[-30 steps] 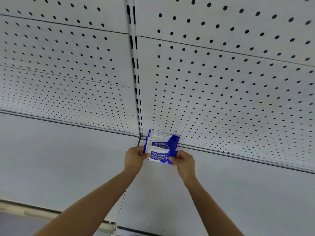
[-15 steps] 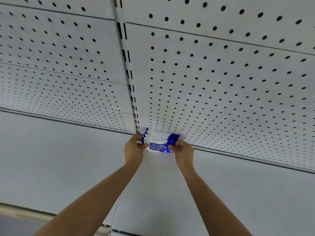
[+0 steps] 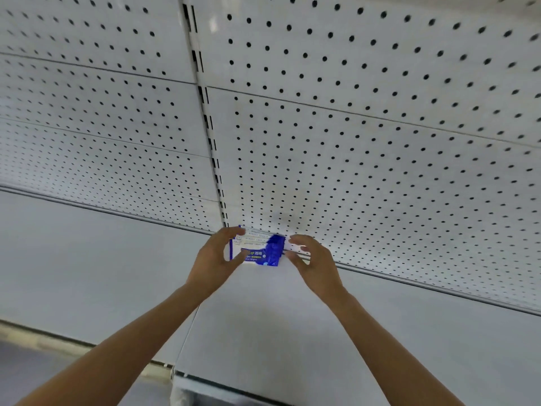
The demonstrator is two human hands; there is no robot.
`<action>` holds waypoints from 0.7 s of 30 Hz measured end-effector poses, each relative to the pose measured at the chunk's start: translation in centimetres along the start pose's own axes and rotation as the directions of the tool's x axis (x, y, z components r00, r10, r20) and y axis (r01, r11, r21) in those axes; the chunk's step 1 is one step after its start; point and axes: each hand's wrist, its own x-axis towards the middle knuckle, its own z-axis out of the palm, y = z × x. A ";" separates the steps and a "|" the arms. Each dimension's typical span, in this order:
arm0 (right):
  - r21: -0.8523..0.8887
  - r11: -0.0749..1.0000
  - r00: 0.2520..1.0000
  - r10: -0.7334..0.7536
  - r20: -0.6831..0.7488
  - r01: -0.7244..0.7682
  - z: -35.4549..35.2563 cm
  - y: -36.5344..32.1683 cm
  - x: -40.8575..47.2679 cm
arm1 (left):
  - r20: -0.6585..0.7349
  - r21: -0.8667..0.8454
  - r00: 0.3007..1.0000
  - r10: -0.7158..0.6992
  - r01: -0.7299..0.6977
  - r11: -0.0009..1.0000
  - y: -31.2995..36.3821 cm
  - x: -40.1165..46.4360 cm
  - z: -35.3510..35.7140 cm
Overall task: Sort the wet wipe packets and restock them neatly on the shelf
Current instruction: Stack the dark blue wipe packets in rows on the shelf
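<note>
Both arms outstretched; left hand [image 3: 215, 260] pinches wet wipe packets [image 3: 257, 250] (stacked against pegboard [image 3: 351, 159]); right hand [image 3: 313, 259] grip apart.

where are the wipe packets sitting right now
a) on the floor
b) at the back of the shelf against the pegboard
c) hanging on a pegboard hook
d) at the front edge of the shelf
b: the wipe packets lie on the shelf right where it meets the pegboard, between the left hand and the right hand.

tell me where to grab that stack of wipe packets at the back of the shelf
Take the stack of wipe packets by its two short ends, coming from the front. It lies flat and wide against the pegboard, so only the ends and front edge are free.
</note>
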 end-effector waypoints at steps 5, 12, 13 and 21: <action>-0.080 0.981 0.984 -0.174 0.032 0.176 -4.6 -3.1 -4.2 | -0.006 -0.022 0.985 0.172 -0.172 0.985 4.9 -3.2 -0.5; -0.191 0.967 0.981 -0.183 -0.060 0.169 -7.8 -5.6 -13.9 | 0.110 -0.098 0.931 0.347 -0.338 0.936 9.7 -9.5 0.3; -0.192 0.970 0.983 -0.166 -0.084 0.147 -8.1 -5.9 -15.7 | 0.133 -0.114 0.922 0.363 -0.349 0.930 10.2 -10.4 0.6; -0.151 0.986 0.962 0.033 -0.272 -0.076 -10.6 -4.9 -30.3 | 0.307 -0.216 0.790 0.530 -0.485 0.848 13.4 -18.7 5.2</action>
